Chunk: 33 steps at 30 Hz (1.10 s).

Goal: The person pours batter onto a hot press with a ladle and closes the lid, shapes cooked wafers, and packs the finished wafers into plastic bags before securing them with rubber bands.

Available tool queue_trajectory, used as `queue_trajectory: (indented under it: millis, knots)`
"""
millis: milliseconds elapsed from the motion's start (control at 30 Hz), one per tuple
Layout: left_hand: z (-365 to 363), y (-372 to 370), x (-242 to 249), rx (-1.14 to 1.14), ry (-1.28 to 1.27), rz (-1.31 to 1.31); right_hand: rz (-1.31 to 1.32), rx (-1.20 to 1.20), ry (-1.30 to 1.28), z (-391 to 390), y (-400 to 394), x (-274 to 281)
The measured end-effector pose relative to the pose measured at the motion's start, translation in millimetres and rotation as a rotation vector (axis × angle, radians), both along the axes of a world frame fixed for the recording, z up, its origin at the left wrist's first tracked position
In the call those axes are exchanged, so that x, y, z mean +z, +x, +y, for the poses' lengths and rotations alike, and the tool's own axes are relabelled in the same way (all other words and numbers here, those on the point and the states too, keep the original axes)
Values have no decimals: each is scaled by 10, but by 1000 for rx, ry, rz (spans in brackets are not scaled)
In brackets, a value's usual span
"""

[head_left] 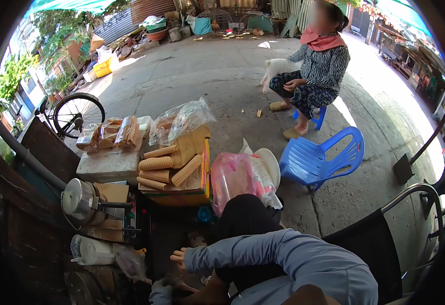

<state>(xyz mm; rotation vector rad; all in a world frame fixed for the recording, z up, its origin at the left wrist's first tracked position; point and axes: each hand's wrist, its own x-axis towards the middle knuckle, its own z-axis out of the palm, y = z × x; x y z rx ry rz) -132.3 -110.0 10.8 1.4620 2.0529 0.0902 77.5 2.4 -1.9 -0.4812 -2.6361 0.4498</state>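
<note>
My right hand (178, 257) reaches left out of a blue-grey sleeve, its fingers a little apart and nothing visible in them. Below it, at the bottom edge, my left hand (167, 282) is dim and smeared; what it holds, if anything, is hidden. Near both hands lies a clear plastic bag (131, 263), beside a translucent jug (91, 250). A metal pot (78, 197) with a dark handle stands farther up on the left. Rolled, waffle-patterned wafers (156, 163) lie on a yellow-edged box (206, 175) ahead.
Packed bags (114, 133) rest on a pale box (105, 166). A pink plastic bag (231, 178) is right of the wafers, near a blue chair (316, 160). A seated person (316, 66) is beyond, beside a white animal (279, 69). A bicycle wheel (78, 116) stands left.
</note>
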Motion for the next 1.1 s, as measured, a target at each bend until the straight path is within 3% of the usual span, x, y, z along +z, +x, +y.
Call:
queue_trajectory:
  millis: [233,367,433,633,733,933,1033,1100]
  knots:
    - [44,-10,69,212,-65,110,-344,333,-53,127,123,213]
    - [68,-98,4,213,-60,126,-359,138,-351,74,35,-155]
    - [95,12,164,237,-78,86,-445,61,-484,81,98,63]
    - [97,70,134,240,-55,-68,-461,25,-51,45,43,-88]
    - [70,54,55,210,-48,-170,-564,-123,-199,47,-50,-78]
    - [0,-116,-330,20,130,-294,-460,-163,-173,50,-101,-250]
    - [106,0,-78,-51,-54,-411,-318,-274,-208,2,-161,-340]
    - [8,-271,-508,-25,47,-472,-298,-147,-46,24,-82,-312]
